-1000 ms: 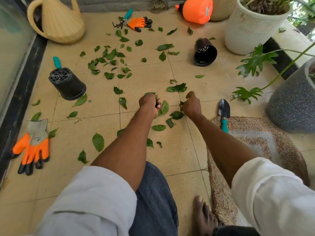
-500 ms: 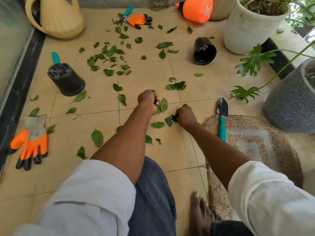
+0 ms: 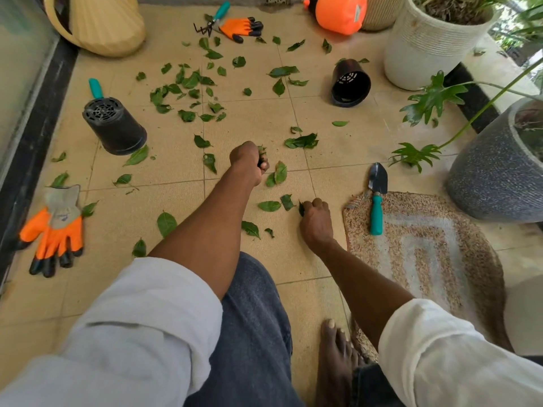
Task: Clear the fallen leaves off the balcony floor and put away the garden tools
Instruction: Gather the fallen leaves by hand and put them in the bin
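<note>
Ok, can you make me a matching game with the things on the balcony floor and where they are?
Things:
1. trowel
2. left hand
3. hand rake
4. orange glove

Places or states:
A. by the dark door track
B. full of leaves
C. handle on the mat
D. next to the far glove

Pairs: 1-C, 2-B, 3-D, 4-A

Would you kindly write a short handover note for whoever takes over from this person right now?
Left hand grips a bunch of gathered green leaves; right hand pinches one leaf on the tan tiled floor.
Done: only a handful collected.
Left: most scattered green leaves remain. Teal-handled trowel lies on the woven mat's edge, orange gloves and hand rake still out.
</note>
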